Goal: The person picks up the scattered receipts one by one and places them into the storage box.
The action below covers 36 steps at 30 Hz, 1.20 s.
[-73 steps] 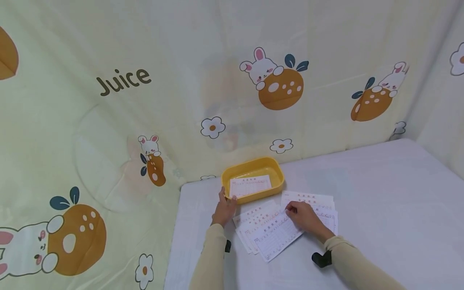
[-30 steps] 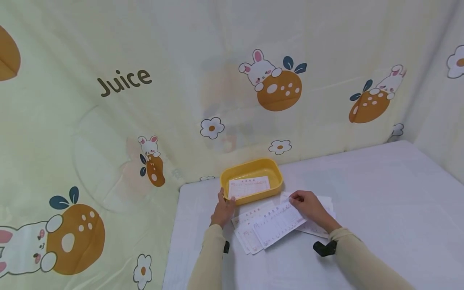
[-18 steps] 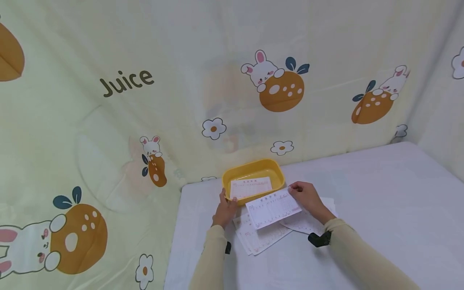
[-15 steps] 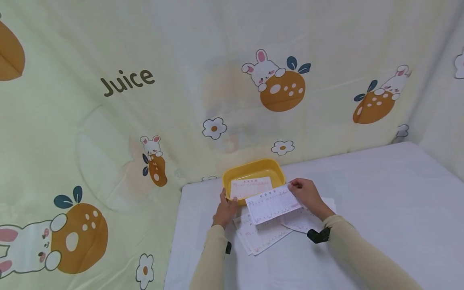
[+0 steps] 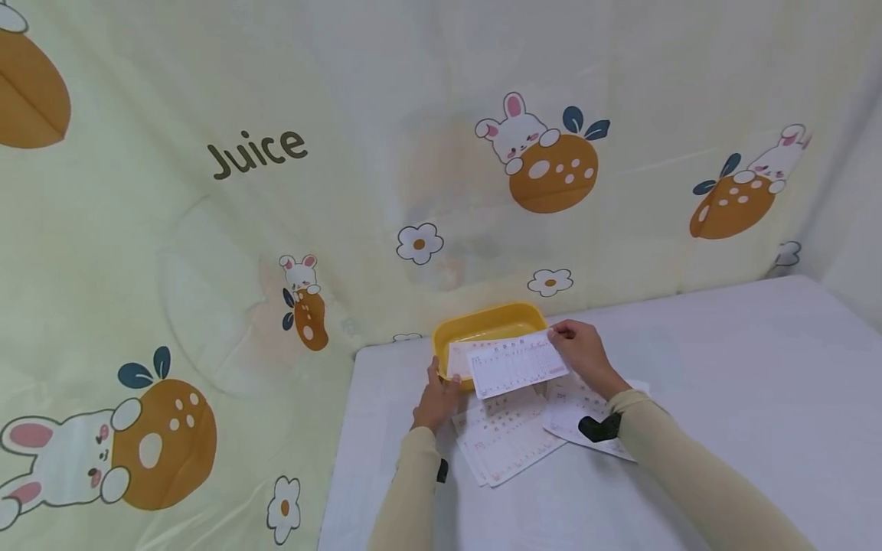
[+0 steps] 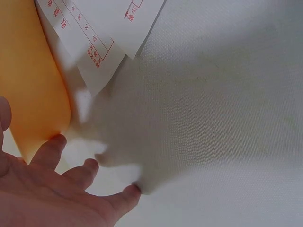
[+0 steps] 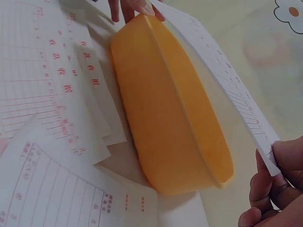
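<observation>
My left hand (image 5: 439, 402) holds the front left corner of a yellow plastic tray (image 5: 492, 325). In the left wrist view its other fingers (image 6: 80, 176) spread low beside the tray wall. My right hand (image 5: 582, 356) pinches the upper right corner of a white printed receipt slip (image 5: 517, 366) between thumb and fingers. This slip slants over the tray's front rim and partly covers a red-printed slip (image 5: 460, 360) lying inside. In the right wrist view the held slip (image 7: 227, 80) stands nearly edge-on above the tray.
Several overlapping receipt slips (image 5: 510, 444) lie on the white-covered table (image 5: 723, 383) in front of the tray. More slips (image 5: 572, 409) lie under the right forearm, one curling at its edge. A patterned curtain (image 5: 372, 153) hangs close behind the tray.
My right hand has lifted one receipt slip off the pile and brought it up and back until it overlaps the tray. My left hand stays at the tray's corner.
</observation>
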Motion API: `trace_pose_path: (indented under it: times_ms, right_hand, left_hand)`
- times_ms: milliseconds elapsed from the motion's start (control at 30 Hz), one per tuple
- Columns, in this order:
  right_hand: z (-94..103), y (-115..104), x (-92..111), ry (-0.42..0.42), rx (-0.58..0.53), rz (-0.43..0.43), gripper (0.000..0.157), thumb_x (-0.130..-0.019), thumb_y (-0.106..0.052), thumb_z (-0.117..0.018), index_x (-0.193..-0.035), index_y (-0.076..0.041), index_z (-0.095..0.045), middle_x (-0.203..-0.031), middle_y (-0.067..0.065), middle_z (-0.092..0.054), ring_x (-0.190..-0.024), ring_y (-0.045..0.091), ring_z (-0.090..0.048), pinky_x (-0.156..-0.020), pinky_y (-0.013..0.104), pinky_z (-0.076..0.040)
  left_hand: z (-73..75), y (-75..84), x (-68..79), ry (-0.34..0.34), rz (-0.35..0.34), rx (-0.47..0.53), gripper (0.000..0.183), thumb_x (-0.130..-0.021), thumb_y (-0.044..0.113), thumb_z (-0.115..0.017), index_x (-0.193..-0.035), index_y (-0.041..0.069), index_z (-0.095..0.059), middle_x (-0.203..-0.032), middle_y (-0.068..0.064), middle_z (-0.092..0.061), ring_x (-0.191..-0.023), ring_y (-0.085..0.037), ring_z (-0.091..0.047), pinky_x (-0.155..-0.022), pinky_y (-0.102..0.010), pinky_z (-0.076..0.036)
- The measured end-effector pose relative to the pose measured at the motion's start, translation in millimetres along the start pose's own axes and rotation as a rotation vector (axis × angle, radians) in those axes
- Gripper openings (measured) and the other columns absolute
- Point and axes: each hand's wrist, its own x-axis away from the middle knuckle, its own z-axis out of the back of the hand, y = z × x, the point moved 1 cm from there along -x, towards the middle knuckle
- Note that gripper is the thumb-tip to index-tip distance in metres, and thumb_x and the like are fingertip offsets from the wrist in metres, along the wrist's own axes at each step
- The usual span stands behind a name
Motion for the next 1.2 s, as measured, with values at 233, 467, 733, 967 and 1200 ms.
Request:
trace_pose_path:
  times_ms: [233, 467, 733, 967, 1200]
  right_hand:
    - [-4.2, -6, -12, 0.005, -0.012, 0.008, 0.029, -0.112, -0.014, -0.057, -0.128, 0.009, -0.066, -0.118, 0.025, -0.065, -0.104, 0.036, -0.059, -0.092, 0.037, -0.055]
    - [-7.3, -15, -29, 0.024, -0.003, 0.033, 0.029, -0.112, -0.014, -0.057, -0.127, 0.008, -0.065, -0.120, 0.026, -0.065, -0.105, 0.037, -0.059, -0.094, 0.042, -0.055]
    - [-16.9, -29, -48, 0.019, 0.025, 0.037, 0.029, -0.111, -0.016, -0.058, -0.128, 0.007, -0.065, -0.122, 0.024, -0.064, -0.107, 0.037, -0.058, -0.099, 0.045, -0.054]
    - [-23.2, -41, -64, 0.024, 0.020, 0.066, 0.029, -0.111, -0.014, -0.058, -0.127, 0.009, -0.064, -0.122, 0.025, -0.063, -0.108, 0.038, -0.057, -0.101, 0.046, -0.053]
    - [-28.8, -52, -69, 0.025, 0.007, 0.064, 0.026, -0.112, -0.011, -0.057, -0.126, 0.009, -0.065, -0.123, 0.025, -0.061, -0.110, 0.040, -0.055, -0.105, 0.048, -0.052]
  left_hand:
    - [-0.9, -0.6, 0.0, 0.004, -0.010, -0.008, 0.075, -0.112, 0.047, -0.049, -0.173, 0.022, -0.014, -0.170, -0.013, -0.039, -0.151, -0.044, -0.040, -0.121, -0.075, -0.015]
    - [-1.8, -1.7, -4.5, 0.012, 0.011, -0.002, 0.076, -0.111, 0.049, -0.052, -0.173, 0.024, -0.016, -0.170, -0.011, -0.039, -0.152, -0.043, -0.041, -0.121, -0.075, -0.015]
    - [-0.2, -1.9, -5.6, 0.013, 0.005, -0.010, 0.074, -0.112, 0.048, -0.050, -0.173, 0.025, -0.016, -0.170, -0.011, -0.040, -0.151, -0.042, -0.041, -0.121, -0.075, -0.016]
    - [1.4, -0.3, -6.0, 0.011, -0.014, -0.001, 0.072, -0.112, 0.045, -0.050, -0.173, 0.023, -0.017, -0.169, -0.012, -0.040, -0.151, -0.042, -0.042, -0.121, -0.076, -0.015]
    - [2.8, -1.9, -6.6, 0.002, -0.016, -0.010, 0.074, -0.112, 0.047, -0.050, -0.173, 0.023, -0.015, -0.169, -0.009, -0.041, -0.151, -0.040, -0.043, -0.121, -0.075, -0.015]
